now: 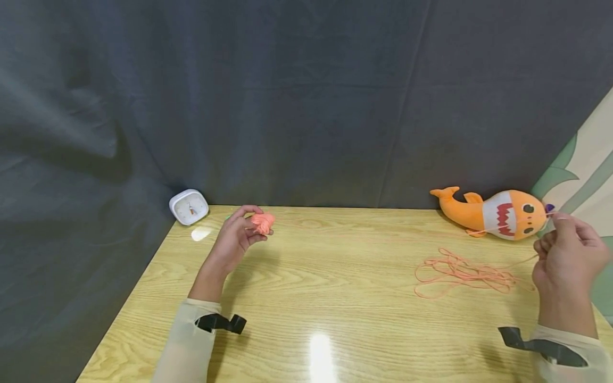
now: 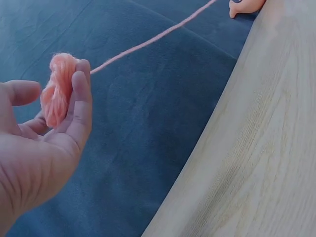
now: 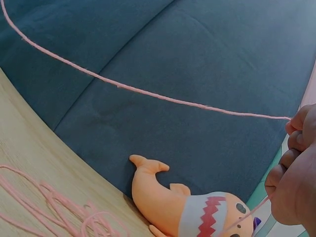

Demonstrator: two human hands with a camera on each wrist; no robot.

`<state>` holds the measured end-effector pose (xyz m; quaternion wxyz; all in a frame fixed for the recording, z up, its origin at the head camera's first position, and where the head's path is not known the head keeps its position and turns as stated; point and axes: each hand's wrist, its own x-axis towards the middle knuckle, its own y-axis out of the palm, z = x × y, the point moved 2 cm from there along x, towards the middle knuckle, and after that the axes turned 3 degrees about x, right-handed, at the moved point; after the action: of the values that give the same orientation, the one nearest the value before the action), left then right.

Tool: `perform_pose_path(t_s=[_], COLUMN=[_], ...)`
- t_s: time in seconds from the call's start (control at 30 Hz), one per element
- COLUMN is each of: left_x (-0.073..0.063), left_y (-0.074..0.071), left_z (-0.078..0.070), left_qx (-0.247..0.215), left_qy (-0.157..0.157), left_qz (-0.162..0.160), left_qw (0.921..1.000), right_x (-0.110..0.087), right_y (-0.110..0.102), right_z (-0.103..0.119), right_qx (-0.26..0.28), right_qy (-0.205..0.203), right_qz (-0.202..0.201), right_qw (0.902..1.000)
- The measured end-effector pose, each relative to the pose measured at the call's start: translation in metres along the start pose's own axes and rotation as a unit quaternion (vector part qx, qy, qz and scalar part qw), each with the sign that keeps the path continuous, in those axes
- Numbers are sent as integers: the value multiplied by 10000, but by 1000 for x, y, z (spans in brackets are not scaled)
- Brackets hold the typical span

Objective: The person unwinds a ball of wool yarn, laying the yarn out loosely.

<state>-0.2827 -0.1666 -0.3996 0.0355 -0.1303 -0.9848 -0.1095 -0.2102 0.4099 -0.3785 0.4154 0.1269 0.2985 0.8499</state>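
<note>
the left hand (image 1: 231, 240) holds the yarn ball (image 1: 263, 223) over the far left part of the table (image 1: 335, 271), fingers curled round it; whether the thumb also touches it is hard to tell. a strand (image 3: 148, 94) stretches between the ball and the right hand (image 1: 570, 258), whose curled fingers pinch it beside the toy (image 1: 471, 214). loose loops (image 1: 462, 274) lie on the table, nearer than the toy. the clock (image 1: 189, 207) stands at the far left corner.

dk blue-grey cloth (image 1: 306, 106) bhd & to l. of lt wood-grain table (image 1: 335, 298) w/ glare (image 1: 322, 359); leaf-print backdrop (image 1: 589, 181) on r.
</note>
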Motion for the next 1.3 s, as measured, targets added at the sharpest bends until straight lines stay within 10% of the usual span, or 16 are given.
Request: perform_pose_path(t_s=[0.37, 1.3], left_x=[1, -9], left_y=[-8, -39], left_z=[1, -16], left_qx=[1611, 2020], left_qy=[-257, -44], left_qz=[-619, -834], left_qw=[9847, 9758], right_x=[5, 21], right_y=[-9, -38], right_z=[3, 7], right_qx=[196, 2], right_qy=[-85, -50], right_qz=[39, 378], right_qw=[9998, 9993])
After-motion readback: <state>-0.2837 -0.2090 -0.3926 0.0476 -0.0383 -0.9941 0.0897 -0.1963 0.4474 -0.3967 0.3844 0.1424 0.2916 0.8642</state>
